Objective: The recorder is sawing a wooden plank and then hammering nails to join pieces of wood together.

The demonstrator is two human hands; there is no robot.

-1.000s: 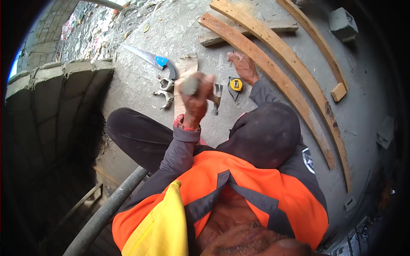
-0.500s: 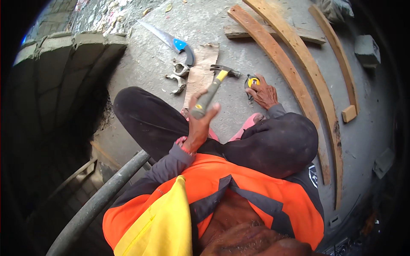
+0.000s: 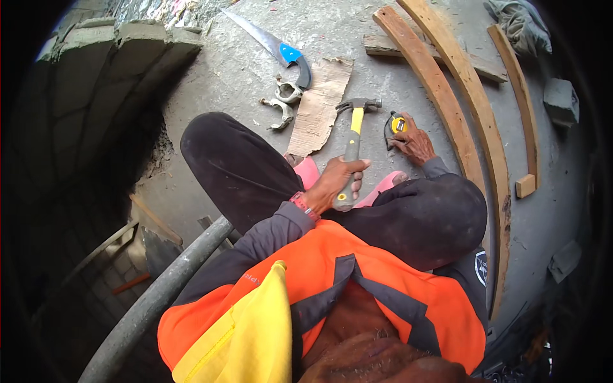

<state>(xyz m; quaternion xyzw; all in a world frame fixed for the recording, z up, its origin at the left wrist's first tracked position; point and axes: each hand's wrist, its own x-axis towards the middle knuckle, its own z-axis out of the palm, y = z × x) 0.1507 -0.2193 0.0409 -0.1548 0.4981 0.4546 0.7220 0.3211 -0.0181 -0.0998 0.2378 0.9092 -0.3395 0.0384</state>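
Note:
My left hand grips the handle of a claw hammer, its metal head pointing away from me above my crossed legs. My right hand is closed over a yellow and black tape measure on the concrete floor. Left of the hammer head lies a torn strip of light brown board, beside two metal clamps and a handsaw with a blue and dark handle.
Curved wooden planks lie at the right, some across a short board, with a small wood block and grey concrete block. A block wall and drop are at the left, near a metal pipe.
The hammer has swung from upright to lying level in my left hand, which moved right. My right hand moved from beside the planks onto the tape measure and closed on it.

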